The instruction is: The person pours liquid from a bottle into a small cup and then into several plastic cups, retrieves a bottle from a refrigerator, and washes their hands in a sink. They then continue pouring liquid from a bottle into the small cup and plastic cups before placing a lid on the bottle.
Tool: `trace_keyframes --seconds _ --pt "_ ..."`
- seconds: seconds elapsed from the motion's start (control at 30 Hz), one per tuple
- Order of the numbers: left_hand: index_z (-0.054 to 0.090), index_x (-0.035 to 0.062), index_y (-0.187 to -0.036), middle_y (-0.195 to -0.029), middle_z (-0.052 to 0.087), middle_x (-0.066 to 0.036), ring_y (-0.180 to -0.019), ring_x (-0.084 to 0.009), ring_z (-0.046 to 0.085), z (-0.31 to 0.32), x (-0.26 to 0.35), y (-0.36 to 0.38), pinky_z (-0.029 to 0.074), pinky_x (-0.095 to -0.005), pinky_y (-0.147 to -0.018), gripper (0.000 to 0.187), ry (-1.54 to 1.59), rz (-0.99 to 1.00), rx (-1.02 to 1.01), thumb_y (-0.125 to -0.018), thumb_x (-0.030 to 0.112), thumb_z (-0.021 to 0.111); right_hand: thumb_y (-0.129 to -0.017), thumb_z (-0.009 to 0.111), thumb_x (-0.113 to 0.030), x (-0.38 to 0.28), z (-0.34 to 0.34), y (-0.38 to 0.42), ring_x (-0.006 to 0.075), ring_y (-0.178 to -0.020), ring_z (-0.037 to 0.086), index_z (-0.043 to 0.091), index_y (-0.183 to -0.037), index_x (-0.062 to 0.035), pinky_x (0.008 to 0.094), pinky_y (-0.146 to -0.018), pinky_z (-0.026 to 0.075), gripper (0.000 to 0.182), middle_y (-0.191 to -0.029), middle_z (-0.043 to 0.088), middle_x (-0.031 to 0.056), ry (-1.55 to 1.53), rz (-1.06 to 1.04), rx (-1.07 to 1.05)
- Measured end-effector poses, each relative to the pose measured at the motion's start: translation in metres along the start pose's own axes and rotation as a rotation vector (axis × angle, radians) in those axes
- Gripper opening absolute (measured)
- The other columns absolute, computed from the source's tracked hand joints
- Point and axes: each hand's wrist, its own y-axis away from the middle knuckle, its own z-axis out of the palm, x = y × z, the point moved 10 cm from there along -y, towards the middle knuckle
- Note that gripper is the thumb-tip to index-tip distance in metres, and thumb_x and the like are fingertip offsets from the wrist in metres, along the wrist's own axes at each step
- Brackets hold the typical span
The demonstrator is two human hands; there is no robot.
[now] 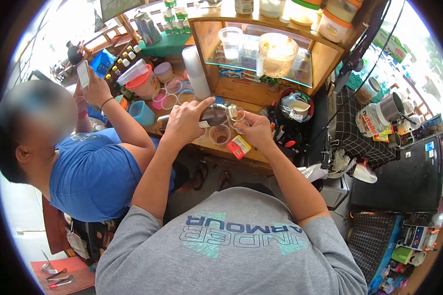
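Note:
My left hand [184, 123] is wrapped round a dark bottle [214, 116], which lies tilted almost level with its pale neck pointing right. The neck is over the rim of a small clear plastic cup [238, 116]. That cup is gripped in the fingers of my right hand [255, 129], and I cannot make out how much is in it. Just below the bottle stands another clear cup [220, 133] with something brown inside. A red and yellow packet [238, 146] lies at the counter edge, under my right hand.
Several open cups [170, 102] stand left of my hands, near a tall cup stack [196, 73]. Behind is a wooden shelf [266, 90] with a glass pane and a tub [278, 55]. A co-worker in a blue shirt [98, 172] sits close at left, holding a phone [83, 73].

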Motion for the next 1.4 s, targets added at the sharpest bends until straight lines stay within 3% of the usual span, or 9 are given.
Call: trace_keyframes --seconds 0.03,0.1,0.23,0.43,0.5,0.9,1.0,1.4 --pt "0.054 0.0236 -0.149 -0.11 0.07 -0.012 -0.113 -0.0326 0.067 -0.001 0.003 -0.001 0.049 -0.0482 -0.096 0.083 -0.02 0.01 0.013 -0.072 0.01 0.08 -0.087 0.081 -0.002 0.0 -0.002 0.003 0.0027 -0.081 0.062 0.075 -0.123 -0.0005 0.0215 -0.073 0.052 0.037 -0.096 0.076 -0.0013 -0.001 0.0 0.006" --pt "0.054 0.0233 -0.149 -0.111 0.07 -0.012 -0.113 -0.0324 0.067 -0.003 0.008 -0.002 0.049 -0.0483 -0.095 0.083 -0.042 0.025 0.025 -0.071 0.009 0.08 -0.087 0.08 -0.009 -0.003 -0.006 0.007 0.0012 -0.071 0.056 0.077 -0.121 -0.0075 0.0231 -0.065 0.048 0.034 -0.079 0.071 -0.0062 -0.081 -0.004 0.02" --pt "0.055 0.0232 -0.149 -0.111 0.07 -0.012 -0.113 -0.0326 0.067 -0.006 0.016 -0.003 0.049 -0.0481 -0.095 0.085 -0.079 0.047 0.043 -0.07 0.008 0.081 -0.087 0.08 -0.01 -0.019 -0.014 0.015 0.0009 -0.07 0.055 0.077 -0.12 -0.0076 0.0227 -0.064 0.047 0.033 -0.079 0.07 -0.0064 -0.071 -0.061 0.045" --pt "0.054 0.0236 -0.149 -0.111 0.071 -0.011 -0.115 -0.032 0.067 -0.012 0.023 -0.004 0.05 -0.0481 -0.095 0.086 -0.092 0.09 0.065 -0.069 0.007 0.082 -0.088 0.081 -0.009 -0.017 -0.016 0.017 0.0004 -0.072 0.055 0.077 -0.12 -0.0075 0.0216 -0.065 0.047 0.032 -0.081 0.072 -0.0058 -0.094 -0.043 0.057" --pt "0.054 0.0237 -0.149 -0.111 0.071 -0.011 -0.115 -0.0319 0.067 -0.015 0.024 -0.003 0.05 -0.048 -0.095 0.086 -0.097 0.095 0.072 -0.069 0.006 0.082 -0.087 0.081 -0.002 -0.013 -0.014 0.017 0.002 -0.085 0.061 0.074 -0.126 0.0001 0.0215 -0.078 0.053 0.04 -0.101 0.076 -0.0014 -0.117 0.012 0.031" --pt "0.054 0.0234 -0.148 -0.113 0.071 -0.01 -0.116 -0.0306 0.067 -0.018 0.02 -0.004 0.05 -0.0473 -0.096 0.085 -0.134 0.091 0.065 -0.07 0.007 0.083 -0.09 0.078 0.001 -0.013 -0.005 0.012 0.0039 -0.084 0.063 0.072 -0.128 0.002 0.0221 -0.075 0.054 0.039 -0.102 0.076 0.0017 -0.225 0.012 -0.022" --pt "0.055 0.023 -0.148 -0.117 0.071 -0.011 -0.116 -0.0322 0.066 -0.021 0.02 -0.005 0.048 -0.0479 -0.102 0.089 -0.107 0.06 0.044 -0.066 0.007 0.085 -0.09 0.078 0.001 -0.013 -0.004 0.012 0.0041 -0.085 0.064 0.073 -0.128 0.0012 0.0222 -0.076 0.054 0.039 -0.103 0.076 0.0025 -0.227 0.032 -0.023" --pt "0.057 0.0237 -0.147 -0.114 0.072 -0.01 -0.115 -0.0306 0.068 -0.025 0.018 -0.004 0.049 -0.047 -0.095 0.088 -0.128 0.08 0.081 -0.066 0.009 0.088 -0.089 0.077 0.004 -0.003 0.003 0.001 0.0049 -0.089 0.066 0.07 -0.132 0.0024 0.0222 -0.079 0.055 0.043 -0.107 0.077 0.0036 -0.247 -0.009 -0.023"
